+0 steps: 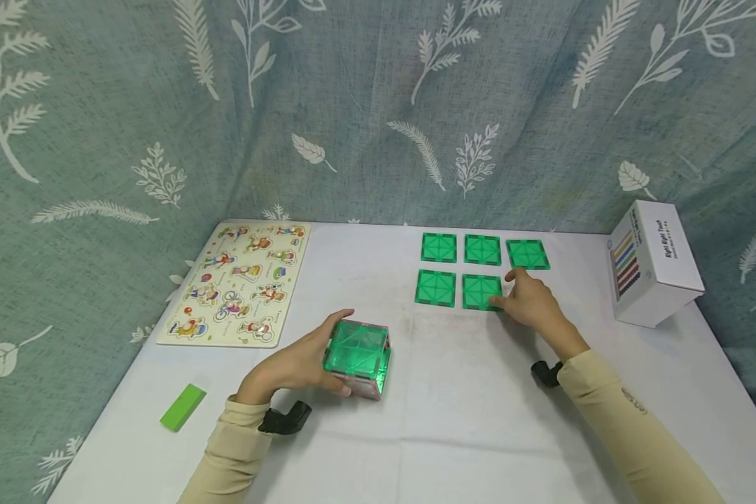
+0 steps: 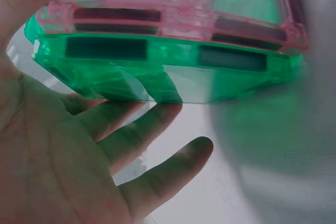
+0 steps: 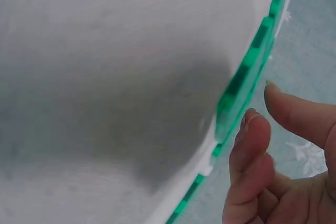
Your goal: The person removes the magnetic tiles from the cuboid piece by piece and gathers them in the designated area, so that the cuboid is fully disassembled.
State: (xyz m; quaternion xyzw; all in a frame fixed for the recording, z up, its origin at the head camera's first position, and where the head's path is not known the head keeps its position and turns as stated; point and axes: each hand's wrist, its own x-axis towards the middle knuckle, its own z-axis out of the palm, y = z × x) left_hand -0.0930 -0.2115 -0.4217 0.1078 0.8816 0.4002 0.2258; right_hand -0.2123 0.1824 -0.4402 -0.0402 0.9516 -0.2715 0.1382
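A small box of clear magnetic tiles (image 1: 357, 348), green on top with pinkish sides, sits at the table's middle. My left hand (image 1: 299, 360) holds it from the left, thumb at the near side and fingers around the far side. In the left wrist view, the green and pink tile edges of the box (image 2: 173, 59) show dark magnets. To the right, my right hand (image 1: 532, 302) reaches to the lower right green tile (image 1: 481, 290), fingertips at its right edge. Thumb and fingers stand apart in the right wrist view; whether they touch the tile is unclear.
More flat green tiles lie at the back: one at lower left (image 1: 435, 288) and a row of three behind (image 1: 482, 249). A picture puzzle board (image 1: 239, 283) lies left, with a green block (image 1: 183, 407) nearer. A white box (image 1: 658, 262) stands right. Patterned cloth (image 1: 365, 105) hangs behind.
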